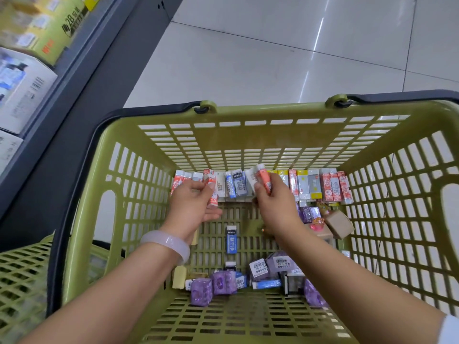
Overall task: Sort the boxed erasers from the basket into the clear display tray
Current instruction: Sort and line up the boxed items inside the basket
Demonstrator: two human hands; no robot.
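Both hands inside green basket (248,112), reaching toward far wall at 12 o'clock. Left hand (192,203) pinches red-and-white boxed eraser (211,188) between thumb and fingers. Right hand (274,203) grips orange-red boxed eraser (263,181), white one just behind it. Row of boxed erasers (320,186) stands upright along far wall, red, blue, yellow. Blue eraser (231,240) lies alone mid-floor. Purple cubes (211,289) and loose boxes at 6 o'clock. Pale bangle (166,244) on left wrist. Shelf (32,58) at 10 o'clock.
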